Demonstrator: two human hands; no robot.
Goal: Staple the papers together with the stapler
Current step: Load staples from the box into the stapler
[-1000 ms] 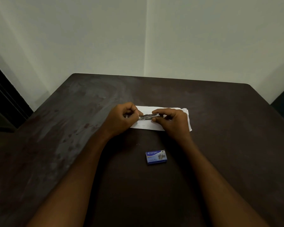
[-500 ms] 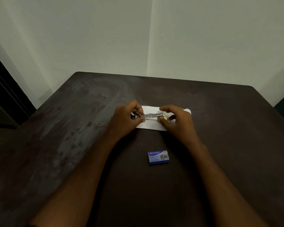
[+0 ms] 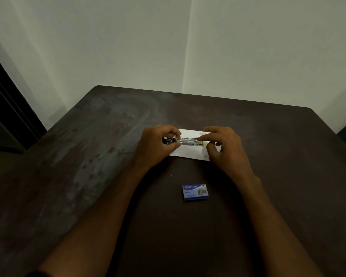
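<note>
A small metal stapler (image 3: 188, 141) with a yellow tip and a black rear end is held sideways above white papers (image 3: 190, 153) lying on the dark table (image 3: 88, 156). My left hand (image 3: 158, 145) grips the stapler's left end between thumb and fingers. My right hand (image 3: 225, 148) touches the stapler's right end with its index finger, the other fingers spread loosely over the papers. The stapler looks hinged open, its staple channel showing. The papers' right part is hidden under my right hand.
A blue staple box (image 3: 195, 192) lies on the table nearer to me, between my forearms. A single loose staple (image 3: 173, 176) lies left of it. Pale walls meet in a corner behind the table; a dark doorway (image 3: 6, 116) is at the left.
The stapler's black rear end now sticks out left of my left hand. My right hand's fingers have loosened and spread, with only the index finger on the stapler's tip.
</note>
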